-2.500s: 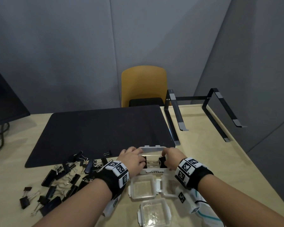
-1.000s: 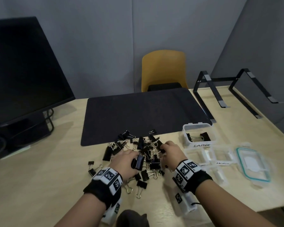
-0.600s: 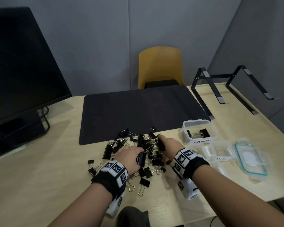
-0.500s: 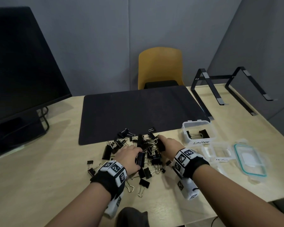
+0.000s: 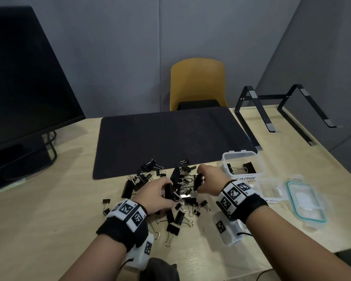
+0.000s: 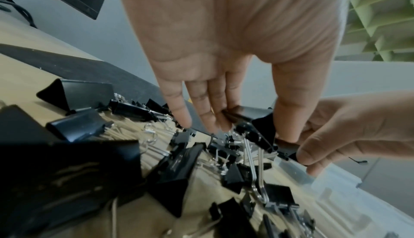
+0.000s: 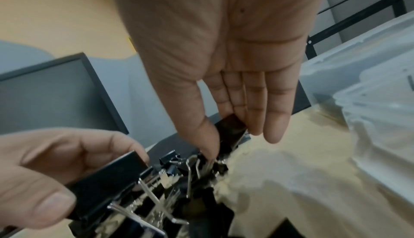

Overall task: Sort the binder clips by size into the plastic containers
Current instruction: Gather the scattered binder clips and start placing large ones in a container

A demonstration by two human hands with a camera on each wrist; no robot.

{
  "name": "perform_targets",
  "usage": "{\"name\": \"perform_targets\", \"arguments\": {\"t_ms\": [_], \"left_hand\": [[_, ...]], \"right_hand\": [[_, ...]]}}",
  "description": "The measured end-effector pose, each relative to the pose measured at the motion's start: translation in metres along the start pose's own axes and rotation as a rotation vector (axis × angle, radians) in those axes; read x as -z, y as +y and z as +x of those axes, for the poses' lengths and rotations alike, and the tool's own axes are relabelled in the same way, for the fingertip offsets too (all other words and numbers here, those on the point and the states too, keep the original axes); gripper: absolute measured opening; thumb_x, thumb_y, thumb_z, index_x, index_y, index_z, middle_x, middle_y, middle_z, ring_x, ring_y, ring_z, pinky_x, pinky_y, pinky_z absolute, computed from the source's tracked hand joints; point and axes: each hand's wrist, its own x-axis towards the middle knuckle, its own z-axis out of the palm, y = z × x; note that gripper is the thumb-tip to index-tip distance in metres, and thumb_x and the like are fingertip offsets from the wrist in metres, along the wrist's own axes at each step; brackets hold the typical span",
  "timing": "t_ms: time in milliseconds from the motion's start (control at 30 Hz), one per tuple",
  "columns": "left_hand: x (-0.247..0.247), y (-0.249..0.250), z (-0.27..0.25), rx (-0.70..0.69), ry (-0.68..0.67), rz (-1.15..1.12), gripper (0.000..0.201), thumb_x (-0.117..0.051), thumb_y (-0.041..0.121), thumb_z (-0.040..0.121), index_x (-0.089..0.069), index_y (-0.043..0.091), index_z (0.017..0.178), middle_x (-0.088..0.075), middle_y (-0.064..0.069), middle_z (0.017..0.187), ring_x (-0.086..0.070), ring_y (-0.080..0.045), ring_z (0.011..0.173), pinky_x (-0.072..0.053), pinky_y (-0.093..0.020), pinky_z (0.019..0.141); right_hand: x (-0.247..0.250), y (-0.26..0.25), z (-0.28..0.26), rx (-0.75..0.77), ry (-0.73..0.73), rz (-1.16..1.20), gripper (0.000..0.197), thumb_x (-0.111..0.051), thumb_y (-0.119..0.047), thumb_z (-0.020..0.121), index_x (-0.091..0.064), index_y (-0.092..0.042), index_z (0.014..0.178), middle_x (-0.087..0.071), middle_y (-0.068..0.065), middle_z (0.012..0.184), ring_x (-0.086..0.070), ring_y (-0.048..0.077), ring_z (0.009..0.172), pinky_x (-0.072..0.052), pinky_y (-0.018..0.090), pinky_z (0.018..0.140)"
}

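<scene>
A pile of black binder clips (image 5: 178, 179) of mixed sizes lies on the wooden table (image 5: 49, 220) at the mat's near edge. My left hand (image 5: 167, 192) pinches a large black clip (image 5: 169, 195) between thumb and fingers just above the pile. My right hand (image 5: 199, 180) pinches another large clip (image 5: 197, 184) beside it. In the left wrist view the left-hand clip (image 6: 253, 118) hangs with wire handles down. In the right wrist view the right-hand clip (image 7: 230, 126) sits between thumb and fingers. The clear container marked LARGE (image 5: 227, 157) holds two large clips.
Two smaller clear containers (image 5: 270, 189) and a teal-rimmed lid (image 5: 306, 201) lie right of my right wrist. A black mat (image 5: 170, 136) covers the table's middle. A monitor (image 5: 18, 78) stands at the left, a black laptop stand (image 5: 282, 110) at the back right, a yellow chair (image 5: 197, 82) behind.
Both hands left the LARGE container and came to the pile. In the last half second each took hold of a large clip and raised it slightly.
</scene>
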Motion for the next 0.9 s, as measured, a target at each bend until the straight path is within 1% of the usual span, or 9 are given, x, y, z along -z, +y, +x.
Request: {"name": "perform_targets", "arguments": {"t_ms": [100,167,267,400,567,633,733,767,900], "left_hand": [[0.004,0.002,-0.001,0.006,0.038,-0.091,0.054,-0.08,0.034,0.068,-0.056,0.031,0.116,-0.063,0.013,0.107,-0.06,-0.006,0.099,-0.052,-0.035,0.091],[0.007,0.005,-0.002,0.022,0.077,-0.099,0.055,-0.079,0.036,0.069,-0.055,0.033,0.118,-0.061,0.012,0.111,-0.059,-0.008,0.101,-0.051,-0.035,0.092],[0.01,0.01,-0.004,0.042,0.134,-0.086,0.056,-0.078,0.04,0.07,-0.054,0.036,0.121,-0.06,0.013,0.114,-0.056,-0.006,0.104,-0.047,-0.034,0.095],[0.009,0.019,-0.008,0.057,0.183,-0.089,0.054,-0.077,0.037,0.074,-0.054,0.033,0.122,-0.057,0.018,0.109,-0.054,-0.005,0.106,-0.046,-0.031,0.094],[0.008,0.029,-0.01,0.071,0.24,-0.099,0.058,-0.077,0.036,0.074,-0.053,0.03,0.126,-0.055,0.015,0.116,-0.051,-0.006,0.11,-0.044,-0.031,0.095],[0.008,0.031,-0.011,0.071,0.268,-0.096,0.057,-0.077,0.036,0.073,-0.053,0.031,0.124,-0.054,0.017,0.111,-0.054,-0.007,0.106,-0.045,-0.03,0.092],[0.008,0.033,-0.013,0.069,0.302,-0.078,0.054,-0.077,0.035,0.074,-0.052,0.032,0.122,-0.05,0.018,0.108,-0.056,-0.008,0.086,-0.048,-0.029,0.088],[0.007,0.033,-0.014,0.068,0.31,-0.077,0.053,-0.077,0.035,0.074,-0.052,0.032,0.121,-0.05,0.018,0.108,-0.056,-0.008,0.083,-0.048,-0.029,0.088],[0.005,0.037,-0.014,0.053,0.346,-0.143,0.051,-0.076,0.037,0.076,-0.052,0.03,0.121,-0.055,0.018,0.105,-0.052,-0.003,0.101,-0.044,-0.028,0.091]], "right_hand": [[0.01,0.004,-0.005,0.028,0.015,0.034,0.051,-0.074,-0.023,0.072,-0.051,-0.014,0.117,-0.059,0.005,0.114,-0.057,0.021,0.1,-0.047,0.029,0.08],[0.015,0.008,-0.009,0.045,0.023,0.057,0.053,-0.076,-0.024,0.071,-0.051,-0.016,0.118,-0.059,0.003,0.114,-0.058,0.02,0.099,-0.047,0.028,0.079],[0.023,0.012,-0.014,0.1,0.032,0.075,0.055,-0.076,-0.024,0.072,-0.052,-0.018,0.121,-0.058,0.001,0.114,-0.056,0.017,0.101,-0.043,0.024,0.077],[0.035,0.014,-0.018,0.173,0.028,0.083,0.053,-0.076,-0.026,0.072,-0.054,-0.022,0.12,-0.058,-0.002,0.112,-0.056,0.014,0.098,-0.047,0.025,0.081],[0.045,0.016,-0.016,0.228,0.028,0.08,0.049,-0.077,-0.026,0.071,-0.056,-0.025,0.115,-0.06,-0.005,0.11,-0.057,0.013,0.099,-0.05,0.029,0.084],[0.048,0.018,-0.016,0.251,0.025,0.065,0.047,-0.076,-0.024,0.073,-0.055,-0.025,0.115,-0.059,-0.006,0.11,-0.056,0.012,0.099,-0.048,0.026,0.083],[0.052,0.018,-0.017,0.295,0.039,0.05,0.044,-0.073,-0.018,0.075,-0.055,-0.023,0.115,-0.055,-0.004,0.108,-0.055,0.013,0.098,-0.044,0.022,0.08],[0.052,0.018,-0.017,0.308,0.044,0.043,0.043,-0.072,-0.017,0.075,-0.055,-0.022,0.115,-0.054,-0.004,0.108,-0.055,0.013,0.098,-0.044,0.022,0.08],[0.052,0.022,-0.018,0.296,0.058,0.044,0.043,-0.072,-0.02,0.075,-0.053,-0.022,0.114,-0.051,-0.004,0.107,-0.055,0.013,0.094,-0.043,0.02,0.077]]}}
